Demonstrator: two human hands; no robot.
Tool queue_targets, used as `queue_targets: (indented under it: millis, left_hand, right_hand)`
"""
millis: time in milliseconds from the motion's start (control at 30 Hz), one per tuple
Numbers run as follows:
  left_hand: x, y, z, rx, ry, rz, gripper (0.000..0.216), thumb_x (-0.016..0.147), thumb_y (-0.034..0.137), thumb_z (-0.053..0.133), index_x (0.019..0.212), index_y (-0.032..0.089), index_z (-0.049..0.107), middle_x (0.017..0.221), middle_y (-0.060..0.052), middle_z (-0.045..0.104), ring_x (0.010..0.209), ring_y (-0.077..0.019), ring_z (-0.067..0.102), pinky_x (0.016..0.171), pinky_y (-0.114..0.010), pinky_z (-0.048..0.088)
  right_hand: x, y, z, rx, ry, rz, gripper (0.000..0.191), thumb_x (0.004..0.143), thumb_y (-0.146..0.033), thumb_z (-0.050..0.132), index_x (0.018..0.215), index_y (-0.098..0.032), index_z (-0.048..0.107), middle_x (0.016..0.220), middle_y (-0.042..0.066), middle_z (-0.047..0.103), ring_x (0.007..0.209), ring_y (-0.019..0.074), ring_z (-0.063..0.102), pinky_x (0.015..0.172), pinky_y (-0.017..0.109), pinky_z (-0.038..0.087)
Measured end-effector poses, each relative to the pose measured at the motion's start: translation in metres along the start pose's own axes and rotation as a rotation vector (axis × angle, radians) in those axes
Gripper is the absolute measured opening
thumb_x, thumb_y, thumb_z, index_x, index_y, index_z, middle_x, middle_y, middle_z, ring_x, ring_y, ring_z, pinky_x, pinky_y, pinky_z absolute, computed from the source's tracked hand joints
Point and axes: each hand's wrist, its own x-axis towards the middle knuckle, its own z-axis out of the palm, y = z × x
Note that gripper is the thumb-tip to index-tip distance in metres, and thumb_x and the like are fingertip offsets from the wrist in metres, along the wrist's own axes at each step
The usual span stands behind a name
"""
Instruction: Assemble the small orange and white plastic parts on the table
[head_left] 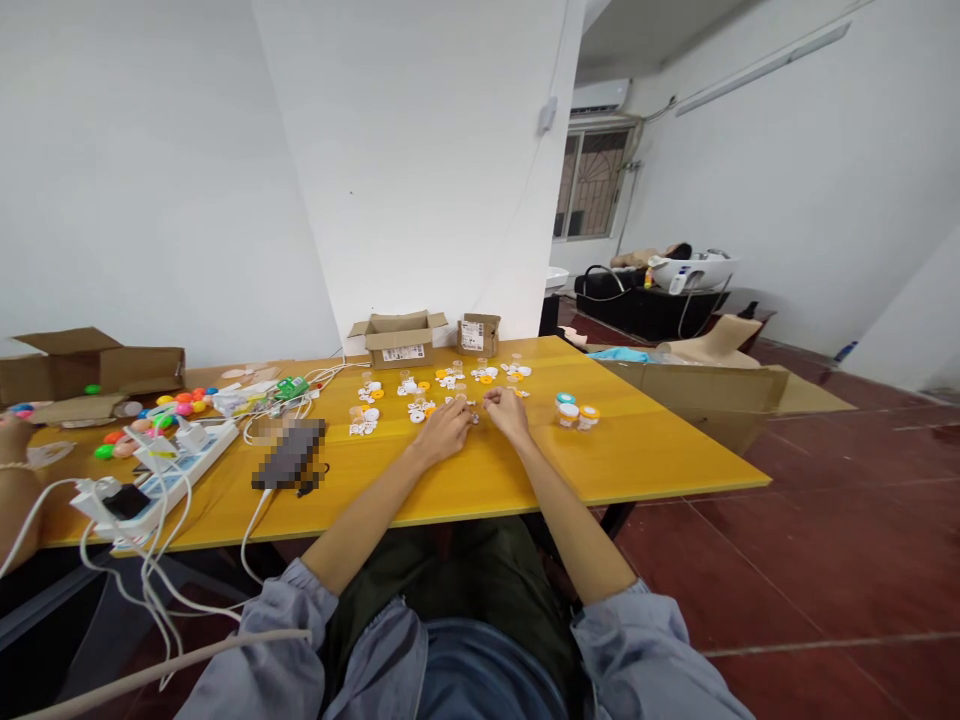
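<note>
Both hands are close together over the middle of the yellow table. My left hand (444, 430) is palm down with its fingers curled inward; whatever is in them is too small to make out. My right hand (508, 412) has its fingertips pinched together, and I cannot tell what they hold. Around and behind the hands lie small groups of white parts (365, 425), with orange and white ring-like pieces (486, 375) and clear little cups (376, 388). Right of my right hand stand three lidded clear jars: one with a teal lid (565, 398), one white (568, 411), one orange (589, 413).
Two small cardboard boxes (405, 340) stand by the wall. On the left are a power strip (184, 480) with trailing white cables, a dark pixelated device (292, 455), coloured balls (184, 403) and a larger open carton (142, 370). Another person's arm (16, 490) rests at the far left.
</note>
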Motion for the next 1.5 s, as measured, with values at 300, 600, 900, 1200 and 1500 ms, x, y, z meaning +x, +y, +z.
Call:
queue_targets:
  millis: [300, 600, 900, 1200, 1500]
  left_hand:
    - [-0.01, -0.011, -0.011, -0.191, 0.224, -0.199, 0.026, 0.087, 0.005, 0.045, 0.094, 0.023, 0.062, 0.093, -0.005, 0.062, 0.095, -0.0217, 0.06, 0.085, -0.036, 0.051]
    - [-0.021, -0.036, -0.023, -0.052, 0.221, -0.359, 0.026, 0.083, 0.008, 0.049, 0.099, 0.024, 0.064, 0.102, -0.008, 0.063, 0.105, -0.0271, 0.057, 0.092, -0.042, 0.049]
    - [-0.023, -0.028, -0.018, 0.011, 0.02, -0.341, 0.028, 0.091, 0.023, 0.05, 0.111, 0.03, 0.068, 0.129, -0.01, 0.055, 0.125, -0.0312, 0.043, 0.099, -0.051, 0.041]
    - [-0.023, -0.028, -0.017, 0.046, 0.019, -0.393, 0.021, 0.091, 0.024, 0.05, 0.101, 0.027, 0.069, 0.135, -0.011, 0.053, 0.127, -0.0333, 0.042, 0.098, -0.053, 0.041]
    - [-0.025, -0.031, -0.012, 0.082, 0.073, -0.422, 0.021, 0.084, 0.016, 0.053, 0.098, 0.025, 0.067, 0.132, -0.013, 0.056, 0.127, -0.0344, 0.044, 0.097, -0.053, 0.042]
  right_hand:
    - [-0.002, -0.002, 0.001, 0.035, -0.03, 0.0, 0.016, 0.074, -0.012, 0.057, 0.076, -0.024, 0.069, 0.086, 0.002, 0.076, 0.083, 0.018, 0.07, 0.073, 0.025, 0.051]
    - [-0.005, -0.006, -0.001, -0.027, -0.042, -0.031, 0.016, 0.076, -0.013, 0.058, 0.079, -0.023, 0.07, 0.087, 0.002, 0.076, 0.083, 0.018, 0.068, 0.073, 0.025, 0.05]
    - [-0.007, -0.007, 0.0, -0.057, -0.073, -0.072, 0.018, 0.078, -0.013, 0.057, 0.078, -0.025, 0.071, 0.085, 0.002, 0.076, 0.083, 0.0184, 0.068, 0.072, 0.025, 0.05]
    - [-0.009, -0.01, -0.003, -0.066, -0.099, -0.062, 0.019, 0.079, -0.013, 0.057, 0.082, -0.024, 0.072, 0.087, 0.002, 0.076, 0.085, 0.0189, 0.068, 0.073, 0.026, 0.049]
    - [-0.01, -0.01, -0.003, -0.065, -0.088, -0.06, 0.019, 0.078, -0.013, 0.057, 0.082, -0.025, 0.072, 0.087, 0.002, 0.076, 0.085, 0.0195, 0.068, 0.071, 0.026, 0.049]
